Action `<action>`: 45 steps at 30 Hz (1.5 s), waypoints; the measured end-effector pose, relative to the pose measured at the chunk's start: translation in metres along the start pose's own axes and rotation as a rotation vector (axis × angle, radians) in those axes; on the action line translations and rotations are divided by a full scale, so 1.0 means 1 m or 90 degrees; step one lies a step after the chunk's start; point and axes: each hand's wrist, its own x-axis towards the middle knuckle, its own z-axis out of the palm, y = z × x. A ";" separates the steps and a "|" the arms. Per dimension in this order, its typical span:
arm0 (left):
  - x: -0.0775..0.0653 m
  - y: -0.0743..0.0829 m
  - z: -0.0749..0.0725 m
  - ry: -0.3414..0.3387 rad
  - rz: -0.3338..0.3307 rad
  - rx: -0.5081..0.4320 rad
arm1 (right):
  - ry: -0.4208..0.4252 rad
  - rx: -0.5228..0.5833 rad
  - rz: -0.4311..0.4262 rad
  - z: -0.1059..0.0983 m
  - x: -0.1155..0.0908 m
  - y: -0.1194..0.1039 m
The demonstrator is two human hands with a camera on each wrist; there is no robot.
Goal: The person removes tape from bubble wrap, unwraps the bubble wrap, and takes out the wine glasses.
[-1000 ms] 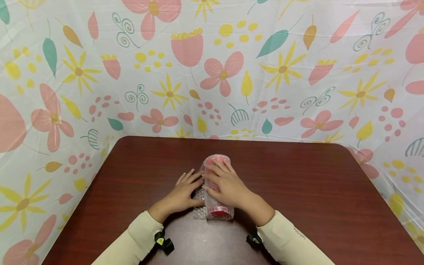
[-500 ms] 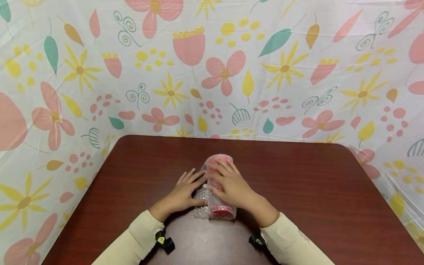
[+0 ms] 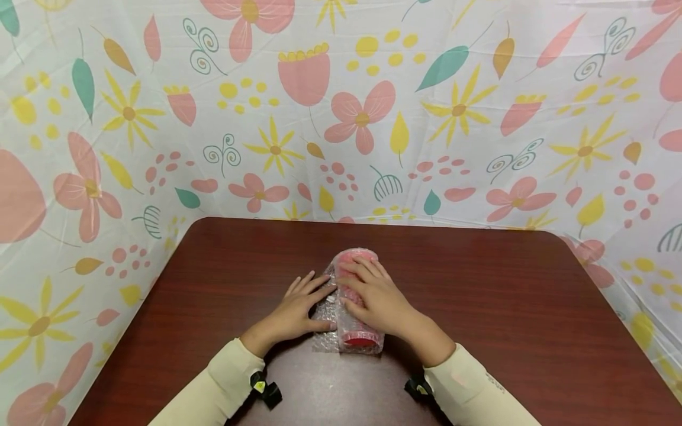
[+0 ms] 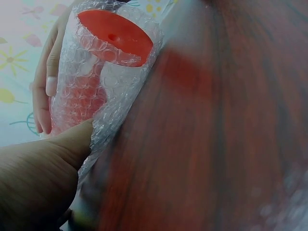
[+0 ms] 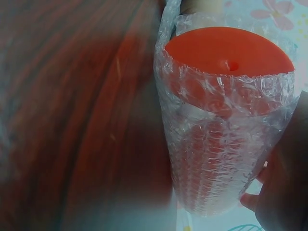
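Observation:
A red cylinder-shaped object lies on the table in bubble wrap, its long side running away from me. Its flat red end, with a small hole in the middle, shows in both wrist views. My right hand rests over the top and right side of the wrapped roll, fingers stretched along it. On the left, my left hand presses with spread fingers on a flap of wrap beside the roll. The left thumb touches the wrap in the left wrist view.
The dark reddish-brown wooden table has rounded far corners. A white cloth with a floral print hangs behind it and along both sides. A black strap is around each sleeve near the wrist.
The wrapped roll and my right hand have shifted slightly to the right. More of the flap shows between the roll and my left hand, which stays nearly in place.

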 end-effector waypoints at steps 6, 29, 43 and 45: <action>-0.001 0.003 -0.002 -0.003 -0.006 -0.007 | 0.005 -0.011 -0.005 -0.001 0.000 0.000; 0.000 0.001 -0.001 0.000 0.000 -0.007 | 0.017 -0.080 -0.020 -0.004 -0.001 0.001; -0.001 0.000 0.000 -0.006 -0.007 -0.020 | 0.023 -0.068 -0.024 -0.005 -0.001 0.001; 0.000 0.000 0.000 -0.007 -0.008 -0.021 | 0.017 -0.066 -0.018 -0.006 -0.002 0.001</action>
